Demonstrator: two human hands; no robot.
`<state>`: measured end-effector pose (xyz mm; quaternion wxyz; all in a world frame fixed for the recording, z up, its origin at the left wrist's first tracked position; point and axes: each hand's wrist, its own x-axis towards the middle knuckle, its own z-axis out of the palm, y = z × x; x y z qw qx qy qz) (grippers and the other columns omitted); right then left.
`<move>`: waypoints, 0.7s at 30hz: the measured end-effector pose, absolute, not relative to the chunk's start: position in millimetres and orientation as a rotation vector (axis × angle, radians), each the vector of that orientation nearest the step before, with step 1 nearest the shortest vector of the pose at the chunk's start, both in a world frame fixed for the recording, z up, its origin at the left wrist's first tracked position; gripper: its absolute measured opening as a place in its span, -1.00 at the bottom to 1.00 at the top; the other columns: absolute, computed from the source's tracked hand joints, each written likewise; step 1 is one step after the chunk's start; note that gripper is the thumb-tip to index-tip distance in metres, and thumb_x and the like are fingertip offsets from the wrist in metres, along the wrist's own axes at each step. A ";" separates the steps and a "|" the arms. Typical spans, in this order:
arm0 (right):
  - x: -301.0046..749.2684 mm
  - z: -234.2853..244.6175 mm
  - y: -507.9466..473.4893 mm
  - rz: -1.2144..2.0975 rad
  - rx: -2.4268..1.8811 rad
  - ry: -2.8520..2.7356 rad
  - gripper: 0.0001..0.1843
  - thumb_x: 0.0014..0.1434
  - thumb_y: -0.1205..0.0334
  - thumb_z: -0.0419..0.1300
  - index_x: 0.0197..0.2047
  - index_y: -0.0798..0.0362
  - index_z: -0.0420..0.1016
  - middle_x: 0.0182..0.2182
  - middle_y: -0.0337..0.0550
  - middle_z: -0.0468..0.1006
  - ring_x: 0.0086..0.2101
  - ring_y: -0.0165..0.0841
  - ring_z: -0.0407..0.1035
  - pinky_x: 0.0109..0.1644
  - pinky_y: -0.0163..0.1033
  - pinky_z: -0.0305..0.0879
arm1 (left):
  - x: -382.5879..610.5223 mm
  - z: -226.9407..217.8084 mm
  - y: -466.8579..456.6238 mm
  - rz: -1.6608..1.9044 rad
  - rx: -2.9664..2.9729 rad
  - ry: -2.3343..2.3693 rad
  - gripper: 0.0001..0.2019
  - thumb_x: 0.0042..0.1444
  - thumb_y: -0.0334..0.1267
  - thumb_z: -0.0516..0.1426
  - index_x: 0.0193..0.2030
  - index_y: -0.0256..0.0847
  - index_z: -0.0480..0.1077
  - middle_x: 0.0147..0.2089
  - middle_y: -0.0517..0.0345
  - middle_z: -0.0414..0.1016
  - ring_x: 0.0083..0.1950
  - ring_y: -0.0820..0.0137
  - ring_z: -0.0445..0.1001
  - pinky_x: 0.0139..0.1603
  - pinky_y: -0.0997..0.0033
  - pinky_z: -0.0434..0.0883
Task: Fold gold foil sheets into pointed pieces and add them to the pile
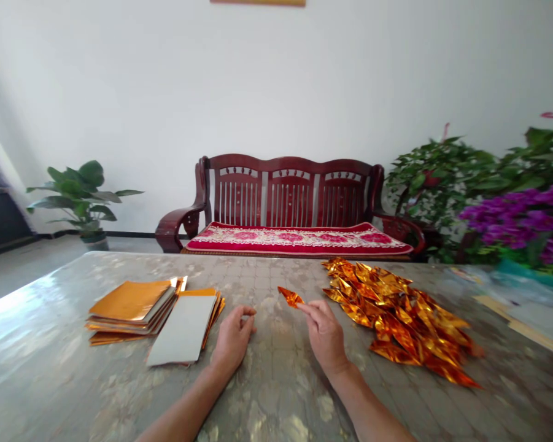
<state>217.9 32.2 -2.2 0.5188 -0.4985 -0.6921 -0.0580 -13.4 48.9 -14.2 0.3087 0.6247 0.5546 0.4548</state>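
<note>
Between thumb and fingers, my right hand (324, 336) pinches one tip of a small folded gold-foil paper piece (290, 297), pointed at both ends like a paper ingot. The piece is held just above the table, left of a heap of similar folded foil pieces (396, 313). My left hand (234, 334) rests on the table with loosely curled fingers, a gap between thumb and forefinger, and nothing visible in it. Beside it lies a stack of paper sheets (181, 331), pale side up with orange foil edges. Farther left is another stack, orange foil sheets (126, 301).
The table (276, 393) has a patterned, shiny cover. Clear plastic and a pale flat strip (525, 325) lie at its right edge. Behind stands a dark red wooden bench (290, 190) with a red floral cover, flanked by a potted plant (85, 190) and purple flowers (525, 221).
</note>
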 end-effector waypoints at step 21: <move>334.2 62.8 32.3 -0.209 -1.516 -0.923 -0.63 0.07 0.06 0.15 -0.21 0.14 0.62 -0.32 0.01 0.65 -0.35 -0.23 0.48 -0.15 -0.17 0.36 | -13.2 -14.2 49.1 1.061 1.876 1.417 -0.78 0.12 -0.15 0.06 -0.24 -0.15 0.48 -0.45 0.23 0.51 -0.38 0.30 0.50 -0.31 0.39 0.32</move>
